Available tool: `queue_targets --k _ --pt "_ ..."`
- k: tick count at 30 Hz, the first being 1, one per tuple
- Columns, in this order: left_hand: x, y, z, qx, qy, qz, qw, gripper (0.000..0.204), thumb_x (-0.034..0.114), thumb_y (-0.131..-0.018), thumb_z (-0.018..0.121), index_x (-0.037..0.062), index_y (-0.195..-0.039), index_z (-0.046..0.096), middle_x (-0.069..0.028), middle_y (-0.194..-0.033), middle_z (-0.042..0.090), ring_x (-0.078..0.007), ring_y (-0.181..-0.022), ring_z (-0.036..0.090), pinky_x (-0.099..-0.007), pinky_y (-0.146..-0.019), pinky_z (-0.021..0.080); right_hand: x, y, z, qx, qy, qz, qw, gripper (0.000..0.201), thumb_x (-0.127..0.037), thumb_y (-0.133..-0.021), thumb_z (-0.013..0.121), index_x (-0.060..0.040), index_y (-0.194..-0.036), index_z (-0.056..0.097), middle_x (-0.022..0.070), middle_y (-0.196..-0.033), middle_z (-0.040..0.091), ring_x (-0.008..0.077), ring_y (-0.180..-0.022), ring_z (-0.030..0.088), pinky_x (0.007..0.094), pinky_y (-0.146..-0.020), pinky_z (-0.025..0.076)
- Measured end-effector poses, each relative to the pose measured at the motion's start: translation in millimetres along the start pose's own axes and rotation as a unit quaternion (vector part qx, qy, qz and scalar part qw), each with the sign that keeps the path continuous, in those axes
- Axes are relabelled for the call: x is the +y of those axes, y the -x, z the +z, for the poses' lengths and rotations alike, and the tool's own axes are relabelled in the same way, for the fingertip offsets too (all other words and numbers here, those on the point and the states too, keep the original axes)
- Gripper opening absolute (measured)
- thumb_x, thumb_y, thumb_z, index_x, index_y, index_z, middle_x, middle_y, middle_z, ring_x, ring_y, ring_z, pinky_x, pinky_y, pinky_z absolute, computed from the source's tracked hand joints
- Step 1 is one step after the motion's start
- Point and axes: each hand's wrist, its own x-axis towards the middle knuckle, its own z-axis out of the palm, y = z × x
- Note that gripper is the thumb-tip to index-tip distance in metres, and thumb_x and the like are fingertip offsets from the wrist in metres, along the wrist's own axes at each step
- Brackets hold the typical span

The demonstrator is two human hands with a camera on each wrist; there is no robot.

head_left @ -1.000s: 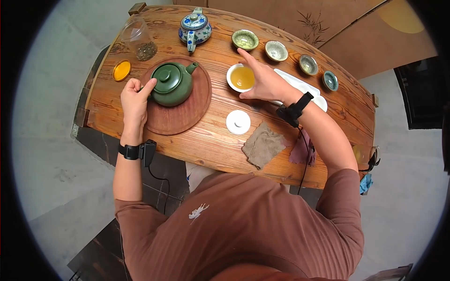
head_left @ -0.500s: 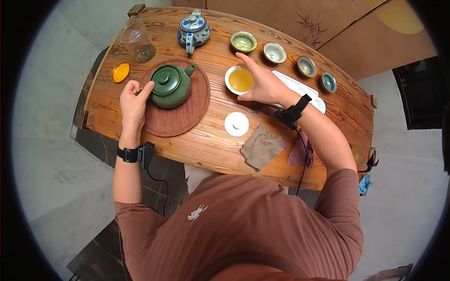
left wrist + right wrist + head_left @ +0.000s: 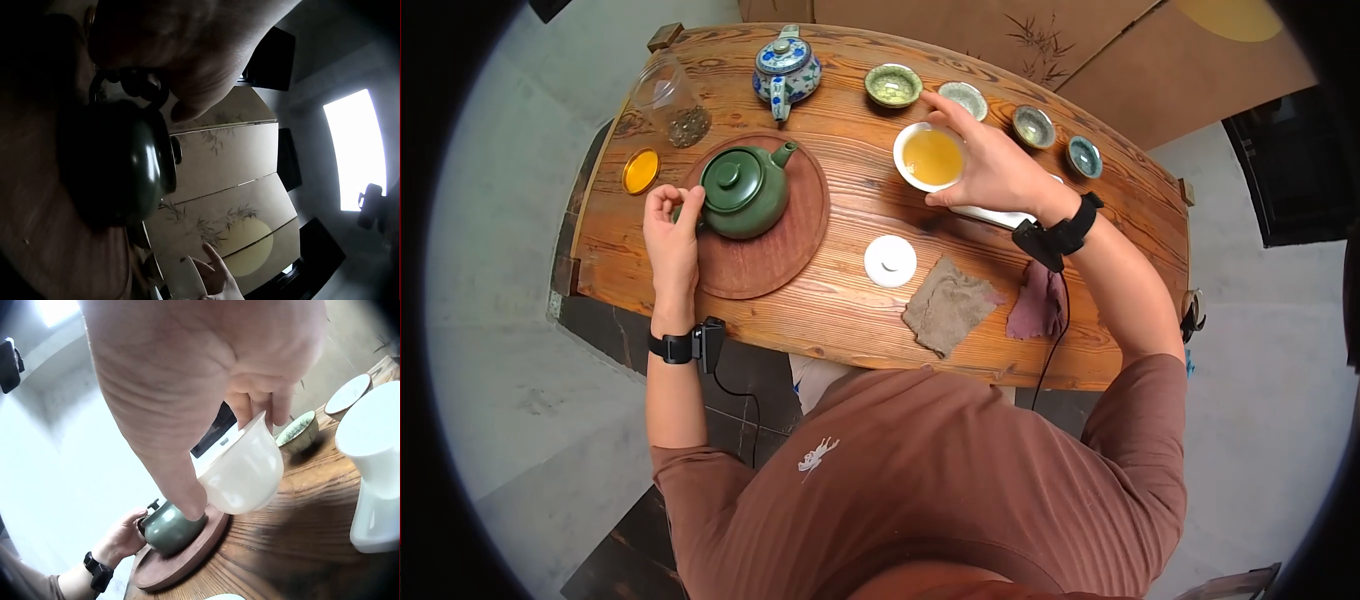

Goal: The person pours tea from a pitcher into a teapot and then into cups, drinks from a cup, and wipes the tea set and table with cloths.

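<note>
My right hand (image 3: 1002, 168) grips a white bowl (image 3: 910, 176) of amber liquid by its rim, thumb on the near side and fingers on the far side. In the right wrist view the white bowl (image 3: 245, 476) hangs tilted above the wooden table. On a round wooden tray (image 3: 772, 262) sits the green teapot (image 3: 745, 205), its lid on and its spout pointing away to the right. My left hand (image 3: 672, 235) pinches the teapot's handle, which the fingers mostly hide in the head view. The left wrist view shows that hand (image 3: 187, 53) over the dark handle.
A white lid (image 3: 890, 262), a brown cloth (image 3: 948, 308) and a purple cloth (image 3: 1036, 303) lie near the front edge. Several small cups, including a green one (image 3: 893, 87), line the back. A blue-white teapot (image 3: 787, 72), a clear jar (image 3: 686, 122) and an orange lid (image 3: 641, 172) stand left.
My right hand has lifted the white bowl and moved it slightly right, tilting it. The left hand keeps its hold at the green teapot. The head view has shifted a little.
</note>
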Motion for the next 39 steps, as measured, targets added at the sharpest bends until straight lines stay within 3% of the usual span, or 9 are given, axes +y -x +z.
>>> queue_targets --k 1,6,7,11,16,20,31,37,39 --pt "0 1 3 0.013 -0.017 0.017 1.000 0.020 0.009 -0.099 0.074 0.0087 -0.108 0.057 0.0001 -0.102 0.060 -0.0067 -0.091 0.058 -0.0219 -0.080 0.047 -3 5 -8 -0.008 -0.003 0.024 1.000 0.122 -0.019 -0.067 0.097 -0.0146 -0.165 0.024 0.0217 -0.150 0.055 0.0363 -0.139 0.054 0.0430 -0.118 0.044" --pt "2 11 8 0.097 -0.124 0.073 0.985 0.028 0.014 -0.099 0.075 0.0037 -0.119 0.058 -0.0074 -0.127 0.056 -0.0154 -0.109 0.058 -0.0278 -0.094 0.048 1 28 -37 -0.002 0.004 0.072 0.997 0.119 -0.015 -0.068 0.096 -0.0159 -0.164 0.026 0.0209 -0.151 0.055 0.0349 -0.141 0.053 0.0432 -0.118 0.044" --pt "2 14 7 0.099 -0.166 0.124 0.973 0.032 0.014 -0.099 0.075 0.0032 -0.122 0.055 -0.0102 -0.136 0.053 -0.0213 -0.122 0.054 -0.0349 -0.106 0.043 5 32 -42 0.002 0.003 0.071 0.997 0.119 -0.015 -0.069 0.096 -0.0158 -0.164 0.026 0.0207 -0.151 0.055 0.0349 -0.141 0.053 0.0431 -0.118 0.044" --pt "10 34 13 0.129 -0.194 0.227 0.946 0.034 0.010 -0.098 0.073 0.0026 -0.121 0.050 -0.0158 -0.142 0.048 -0.0268 -0.133 0.045 -0.0432 -0.118 0.030 14 48 -56 0.016 0.014 0.106 0.994 0.116 -0.013 -0.069 0.095 -0.0155 -0.164 0.027 0.0212 -0.152 0.054 0.0340 -0.144 0.050 0.0429 -0.120 0.042" --pt "13 61 18 0.116 -0.220 0.288 0.925 0.031 0.005 -0.097 0.070 0.0032 -0.119 0.048 -0.0167 -0.143 0.046 -0.0279 -0.134 0.045 -0.0432 -0.118 0.031 37 59 -58 0.041 0.042 0.095 0.994 0.114 -0.024 -0.069 0.095 -0.0152 -0.162 0.030 0.0225 -0.150 0.057 0.0403 -0.138 0.055 0.0446 -0.115 0.047" --pt "10 76 23 0.106 -0.222 0.312 0.918 0.031 0.003 -0.096 0.068 0.0037 -0.119 0.048 -0.0163 -0.143 0.046 -0.0273 -0.134 0.045 -0.0430 -0.118 0.032 47 62 -54 0.048 0.040 0.102 0.993 0.113 -0.025 -0.069 0.095 -0.0156 -0.161 0.030 0.0231 -0.150 0.056 0.0403 -0.139 0.054 0.0447 -0.115 0.047" --pt "9 86 26 0.086 -0.226 0.308 0.920 0.035 0.004 -0.094 0.070 0.0042 -0.120 0.047 -0.0151 -0.142 0.041 -0.0277 -0.133 0.042 -0.0447 -0.116 0.033 43 59 -54 0.041 0.050 0.099 0.993 0.113 -0.025 -0.069 0.095 -0.0160 -0.161 0.031 0.0235 -0.149 0.057 0.0406 -0.139 0.055 0.0450 -0.114 0.047" --pt "6 87 27 0.073 -0.218 0.298 0.926 0.033 0.003 -0.094 0.069 0.0046 -0.118 0.047 -0.0142 -0.141 0.041 -0.0276 -0.134 0.041 -0.0450 -0.118 0.033 37 57 -55 0.029 0.040 0.111 0.993 0.112 -0.017 -0.069 0.095 -0.0168 -0.162 0.032 0.0218 -0.152 0.054 0.0375 -0.140 0.054 0.0449 -0.116 0.046" --pt "5 88 27 0.071 -0.214 0.293 0.929 0.032 0.003 -0.094 0.069 0.0048 -0.118 0.047 -0.0139 -0.141 0.041 -0.0275 -0.134 0.041 -0.0450 -0.119 0.032 38 56 -54 0.033 0.060 0.098 0.993 0.110 -0.020 -0.068 0.094 -0.0128 -0.161 0.034 0.0209 -0.150 0.056 0.0378 -0.137 0.056 0.0445 -0.113 0.049"
